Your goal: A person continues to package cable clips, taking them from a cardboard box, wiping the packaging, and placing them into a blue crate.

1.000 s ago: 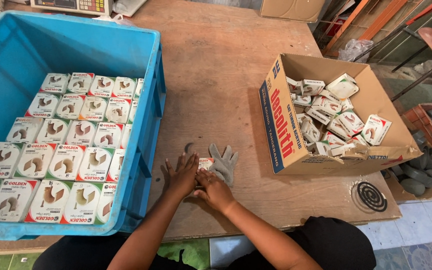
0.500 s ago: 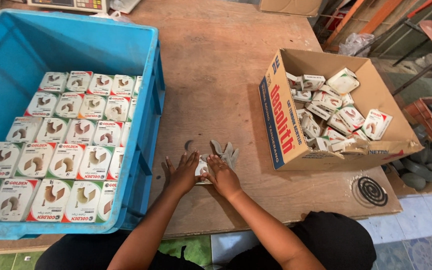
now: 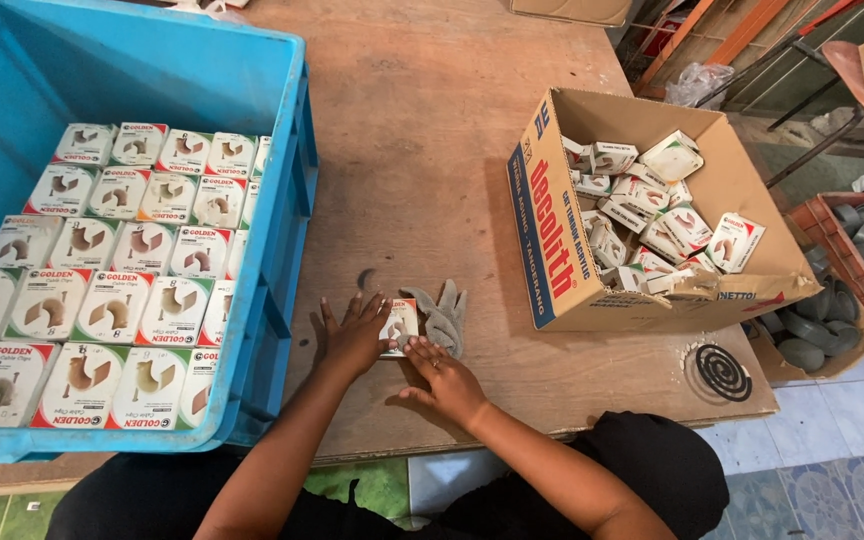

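Note:
Both my hands rest on a small white packet box (image 3: 400,324) lying flat on the wooden table (image 3: 422,150). My left hand (image 3: 352,335) lies flat with spread fingers on the box's left side. My right hand (image 3: 439,373) presses down at its lower right edge. A grey work glove (image 3: 444,315) lies just right of the box, touching it. The box is mostly covered by my fingers.
A blue plastic crate (image 3: 292,230) at left holds neat rows of the same small boxes. An open cardboard carton (image 3: 552,240) at right holds several loose ones. A spiral coil (image 3: 718,371) lies near the table's right front edge. A red bin of grey parts (image 3: 857,250) sits far right.
The camera has tilted slightly. My right hand has slid down and right off the top of the small box, while my left hand stays spread on it.

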